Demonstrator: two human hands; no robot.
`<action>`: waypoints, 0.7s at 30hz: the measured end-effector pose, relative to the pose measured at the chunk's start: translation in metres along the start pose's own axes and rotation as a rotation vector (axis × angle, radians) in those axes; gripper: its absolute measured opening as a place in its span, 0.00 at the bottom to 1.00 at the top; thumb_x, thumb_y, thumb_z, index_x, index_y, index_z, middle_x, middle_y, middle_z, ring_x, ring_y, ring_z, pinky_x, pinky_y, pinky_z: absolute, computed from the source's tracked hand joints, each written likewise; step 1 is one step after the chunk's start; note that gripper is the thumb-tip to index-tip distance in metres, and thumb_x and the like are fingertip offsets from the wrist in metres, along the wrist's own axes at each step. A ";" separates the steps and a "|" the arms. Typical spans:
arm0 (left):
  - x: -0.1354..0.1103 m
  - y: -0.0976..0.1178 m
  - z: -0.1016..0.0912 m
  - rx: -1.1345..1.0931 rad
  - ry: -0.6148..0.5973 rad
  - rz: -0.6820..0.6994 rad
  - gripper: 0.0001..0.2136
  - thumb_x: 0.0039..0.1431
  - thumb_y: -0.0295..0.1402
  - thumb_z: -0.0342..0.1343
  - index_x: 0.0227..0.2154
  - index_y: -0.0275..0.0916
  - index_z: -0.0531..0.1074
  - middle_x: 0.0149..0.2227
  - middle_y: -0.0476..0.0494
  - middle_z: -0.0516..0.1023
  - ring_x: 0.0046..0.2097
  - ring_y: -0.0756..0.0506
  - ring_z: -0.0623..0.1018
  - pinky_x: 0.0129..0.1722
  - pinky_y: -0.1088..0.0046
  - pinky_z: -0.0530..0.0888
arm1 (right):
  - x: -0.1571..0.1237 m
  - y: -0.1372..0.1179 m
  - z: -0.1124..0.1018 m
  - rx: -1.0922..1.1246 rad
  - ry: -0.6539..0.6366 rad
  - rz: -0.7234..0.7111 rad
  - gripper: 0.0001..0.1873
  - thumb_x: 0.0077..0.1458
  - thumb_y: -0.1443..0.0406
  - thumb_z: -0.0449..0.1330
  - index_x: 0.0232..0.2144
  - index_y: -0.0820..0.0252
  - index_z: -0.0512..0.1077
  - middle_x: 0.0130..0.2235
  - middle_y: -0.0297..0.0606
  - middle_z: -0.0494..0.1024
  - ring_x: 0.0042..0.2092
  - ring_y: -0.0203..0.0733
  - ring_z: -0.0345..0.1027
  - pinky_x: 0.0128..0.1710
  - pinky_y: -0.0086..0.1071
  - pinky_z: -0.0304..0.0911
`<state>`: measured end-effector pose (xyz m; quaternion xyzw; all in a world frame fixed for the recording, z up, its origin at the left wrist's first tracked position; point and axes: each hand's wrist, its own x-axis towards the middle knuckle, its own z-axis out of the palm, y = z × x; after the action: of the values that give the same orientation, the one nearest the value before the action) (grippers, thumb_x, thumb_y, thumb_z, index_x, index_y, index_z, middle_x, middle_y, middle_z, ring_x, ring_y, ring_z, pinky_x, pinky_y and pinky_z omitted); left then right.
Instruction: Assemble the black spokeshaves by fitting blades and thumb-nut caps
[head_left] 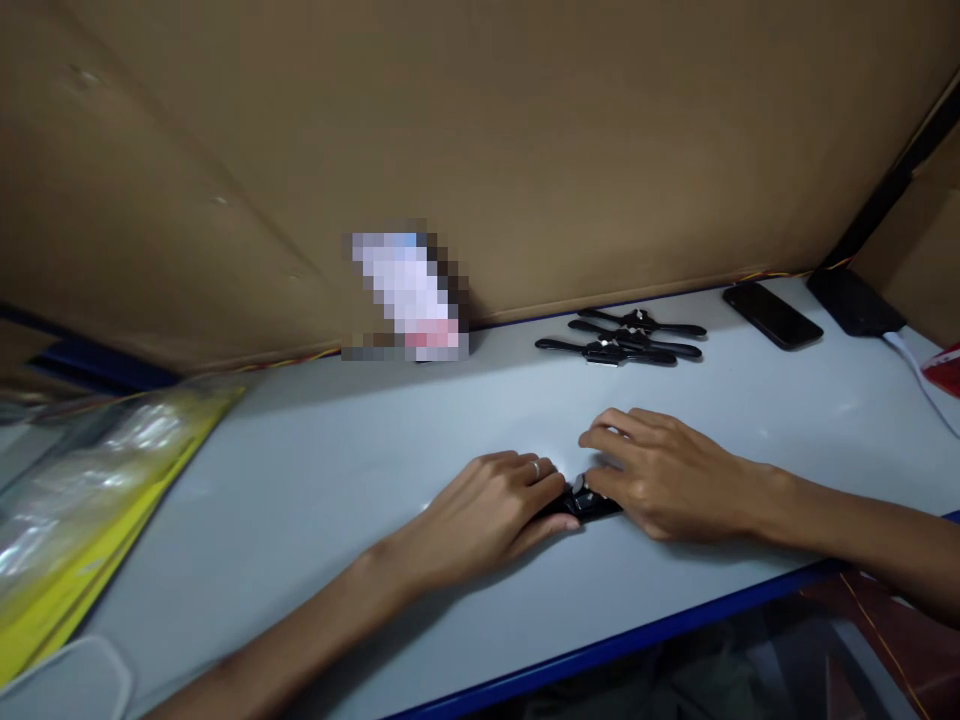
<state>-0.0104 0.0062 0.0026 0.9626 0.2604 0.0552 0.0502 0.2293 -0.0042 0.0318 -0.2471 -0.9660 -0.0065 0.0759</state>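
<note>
A black spokeshave (598,507) with a shiny metal piece at its middle lies low over the table in front of me. My left hand (501,505) is closed round its left handle, thumb along the near side; a ring shows on one finger. From the right, my right hand (660,470) bends over the same tool. Its thumb touches the metal piece, while the other fingers curl above; their tips are partly hidden. Farther back, several more black spokeshaves (637,356) lie close together, partly overlapping.
A dark phone (772,314) and a black device (855,302) with a white cable lie at the back right. Clear plastic packs with yellow card (142,530) cover the left end. A blurred-out screen (409,290) leans on the cardboard wall (525,150). A blue edge (600,640) borders the table.
</note>
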 end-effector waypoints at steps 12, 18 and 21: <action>0.001 -0.003 0.003 0.053 0.047 0.022 0.25 0.74 0.49 0.38 0.29 0.38 0.70 0.27 0.48 0.74 0.25 0.49 0.72 0.27 0.68 0.63 | -0.006 0.009 -0.004 0.035 0.075 -0.098 0.12 0.58 0.75 0.54 0.34 0.63 0.77 0.47 0.50 0.77 0.49 0.51 0.66 0.42 0.40 0.67; 0.002 -0.005 0.004 0.104 0.049 0.019 0.26 0.73 0.50 0.37 0.30 0.38 0.70 0.27 0.47 0.75 0.27 0.48 0.73 0.27 0.68 0.63 | -0.003 0.012 0.000 0.074 0.038 -0.026 0.08 0.63 0.67 0.57 0.39 0.64 0.76 0.46 0.49 0.76 0.46 0.50 0.66 0.43 0.43 0.67; 0.003 -0.005 0.006 0.130 0.057 0.022 0.26 0.73 0.51 0.36 0.32 0.38 0.71 0.27 0.48 0.75 0.26 0.48 0.74 0.26 0.68 0.62 | 0.000 0.010 0.004 0.144 -0.046 0.058 0.14 0.64 0.59 0.60 0.45 0.64 0.73 0.44 0.46 0.76 0.44 0.48 0.67 0.43 0.44 0.67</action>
<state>-0.0097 0.0119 -0.0041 0.9646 0.2543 0.0663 -0.0203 0.2339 0.0051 0.0278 -0.2690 -0.9579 0.0710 0.0714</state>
